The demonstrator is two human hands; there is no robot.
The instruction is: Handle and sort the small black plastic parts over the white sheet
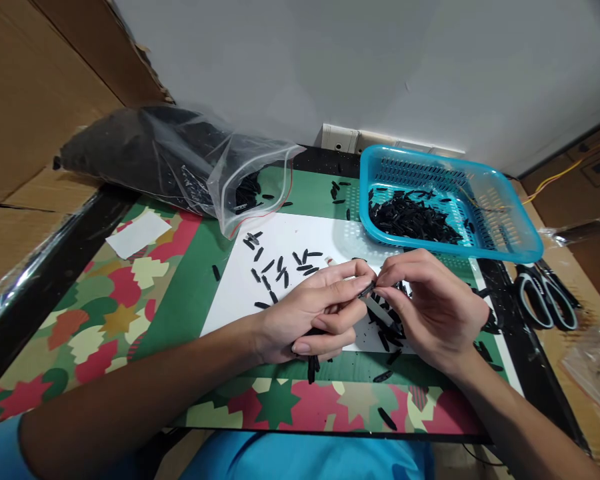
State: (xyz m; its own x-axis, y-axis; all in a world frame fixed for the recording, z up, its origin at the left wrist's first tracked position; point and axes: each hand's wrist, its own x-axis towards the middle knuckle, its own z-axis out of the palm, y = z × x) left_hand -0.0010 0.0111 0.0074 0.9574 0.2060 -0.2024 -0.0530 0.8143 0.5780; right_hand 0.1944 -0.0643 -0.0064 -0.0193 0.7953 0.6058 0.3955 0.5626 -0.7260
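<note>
My left hand (317, 310) pinches a small slim black piece (366, 291) between thumb and index finger. More black strips (313, 369) stick out below its curled lower fingers. At that same piece, the thumb and fingertips of my right hand (433, 307) are closed, meeting my left fingertips. Under both hands lies a white sheet (230, 303), with loose black pieces (282, 272) scattered on its left part. A denser heap of black pieces (387, 330) lies on the sheet between my hands, partly hidden by my right hand. What exactly the pieces are, I cannot make out.
A blue plastic basket (527, 248) with many black pieces stands at the back right. At the back left rests a full zip bag (180, 160), its mouth towards the sheet. Scissors (545, 297) lie right, by a clear bag (597, 367). A white card (138, 234) lies left.
</note>
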